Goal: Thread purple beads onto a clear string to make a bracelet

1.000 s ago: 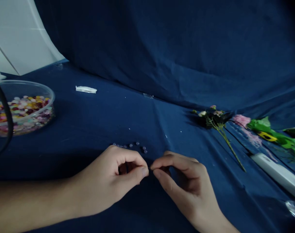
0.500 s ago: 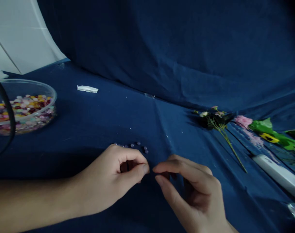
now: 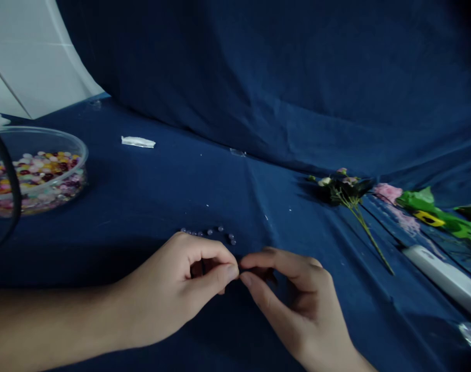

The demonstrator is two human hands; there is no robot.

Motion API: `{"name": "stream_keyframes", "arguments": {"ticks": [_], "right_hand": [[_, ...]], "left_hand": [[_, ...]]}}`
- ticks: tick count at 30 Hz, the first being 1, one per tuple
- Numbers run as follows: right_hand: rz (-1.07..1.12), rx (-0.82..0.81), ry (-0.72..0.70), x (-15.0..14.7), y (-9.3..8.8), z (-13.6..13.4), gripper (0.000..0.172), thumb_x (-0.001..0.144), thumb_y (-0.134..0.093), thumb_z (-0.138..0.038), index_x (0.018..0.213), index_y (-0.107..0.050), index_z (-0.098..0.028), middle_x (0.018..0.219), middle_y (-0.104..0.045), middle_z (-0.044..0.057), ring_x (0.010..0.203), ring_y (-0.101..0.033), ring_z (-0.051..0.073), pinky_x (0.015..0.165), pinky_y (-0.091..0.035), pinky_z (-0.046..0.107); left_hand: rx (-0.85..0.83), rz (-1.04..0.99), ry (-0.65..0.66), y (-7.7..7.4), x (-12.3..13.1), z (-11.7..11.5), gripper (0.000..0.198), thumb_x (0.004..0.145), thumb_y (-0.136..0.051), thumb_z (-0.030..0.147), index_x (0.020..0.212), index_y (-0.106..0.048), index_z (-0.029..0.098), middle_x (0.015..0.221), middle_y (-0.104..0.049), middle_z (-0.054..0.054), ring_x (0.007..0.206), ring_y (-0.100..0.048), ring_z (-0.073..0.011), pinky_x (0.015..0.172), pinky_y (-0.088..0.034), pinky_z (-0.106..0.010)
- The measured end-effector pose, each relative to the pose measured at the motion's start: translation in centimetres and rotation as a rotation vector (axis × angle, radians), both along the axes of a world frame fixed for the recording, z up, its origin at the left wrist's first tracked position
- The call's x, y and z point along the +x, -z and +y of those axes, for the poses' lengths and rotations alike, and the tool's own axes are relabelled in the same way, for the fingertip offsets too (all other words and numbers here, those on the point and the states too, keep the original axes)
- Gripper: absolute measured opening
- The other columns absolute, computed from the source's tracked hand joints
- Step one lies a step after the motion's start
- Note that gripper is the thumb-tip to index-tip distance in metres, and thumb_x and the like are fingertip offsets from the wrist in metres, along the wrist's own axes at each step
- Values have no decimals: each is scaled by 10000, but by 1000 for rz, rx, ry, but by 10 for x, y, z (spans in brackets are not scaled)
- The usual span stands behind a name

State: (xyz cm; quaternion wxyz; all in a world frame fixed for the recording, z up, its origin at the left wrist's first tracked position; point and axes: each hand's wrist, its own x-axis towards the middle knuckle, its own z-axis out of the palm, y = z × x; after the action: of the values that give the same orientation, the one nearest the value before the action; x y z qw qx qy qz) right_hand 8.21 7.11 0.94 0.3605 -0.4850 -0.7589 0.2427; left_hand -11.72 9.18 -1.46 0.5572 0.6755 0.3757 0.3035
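Note:
My left hand [image 3: 196, 279] is closed in a pinch, thumb against forefinger, above the blue cloth. Whatever lies between those fingertips is hidden or too small to make out. Close against it, fingertip to fingertip, is my right hand [image 3: 297, 299], its thumb and forefinger nearly together around something I cannot make out. Just beyond the left knuckles, several small pale purple beads [image 3: 220, 228] lie loose on the cloth [image 3: 161, 191].
A clear plastic tub [image 3: 84, 155] of mixed beads stands at left, behind a dark curved cable [image 3: 15, 186]. A white strip [image 3: 138, 142] lies farther back. At right are artificial flowers [image 3: 347, 188], a pink flower [image 3: 388, 192], green leaves [image 3: 423, 199] and a white power strip [image 3: 440, 276].
My right hand has moved left, so its fingertips now meet those of my left hand. The left hand has kept its pinch and barely shifted.

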Motion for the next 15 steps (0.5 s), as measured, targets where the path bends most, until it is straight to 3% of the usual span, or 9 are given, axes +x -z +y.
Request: {"name": "stream_keyframes", "arguments": {"ticks": [15], "right_hand": [[60,-114,-31,-4,-3,0,180,897,-610,-164,742,-695,-198,612,-630,-23,532,-520,109,489,-407,215]], "left_hand": [[53,24,12,-1,1,-1,297,988,-530,308,733,-624,190,637,-522,32,604,-457,-114,532,-346,-235]]}}
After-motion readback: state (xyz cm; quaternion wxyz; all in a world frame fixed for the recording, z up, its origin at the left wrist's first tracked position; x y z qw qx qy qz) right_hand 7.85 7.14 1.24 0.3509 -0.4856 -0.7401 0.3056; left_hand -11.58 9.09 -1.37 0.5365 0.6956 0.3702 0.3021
